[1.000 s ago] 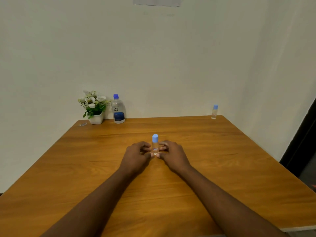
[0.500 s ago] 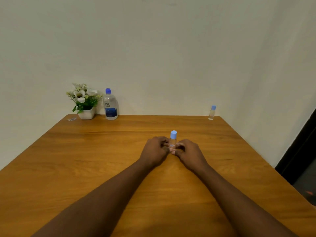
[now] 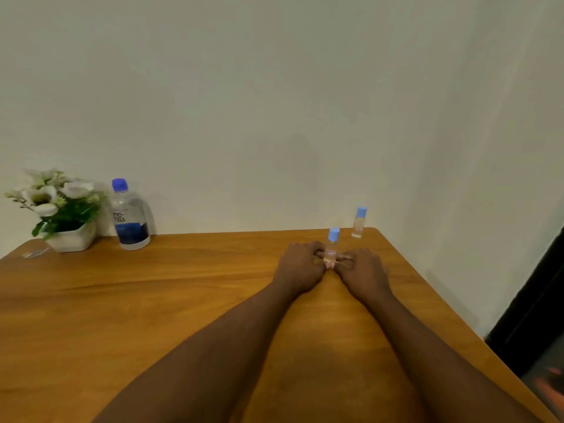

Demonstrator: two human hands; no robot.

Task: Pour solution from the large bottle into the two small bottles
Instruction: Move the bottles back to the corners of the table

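A small clear bottle with a light blue cap (image 3: 332,245) stands upright on the wooden table (image 3: 152,300), right of centre. My left hand (image 3: 300,270) and my right hand (image 3: 363,271) hold its lower part between their fingertips, one on each side. A second small bottle with a blue cap (image 3: 359,222) stands capped at the far right corner, a short way behind the held one. The large clear bottle with a blue cap and blue label (image 3: 129,216) stands capped at the far left by the wall.
A white pot of white flowers (image 3: 58,212) sits at the far left corner beside the large bottle. A small clear scrap (image 3: 35,253) lies near it. The wall runs along the table's far edge. The table's right edge drops toward a dark floor (image 3: 543,355).
Both hands have slid the small bottle to the right and farther back, closer to the second small bottle. The view has turned right and dipped.
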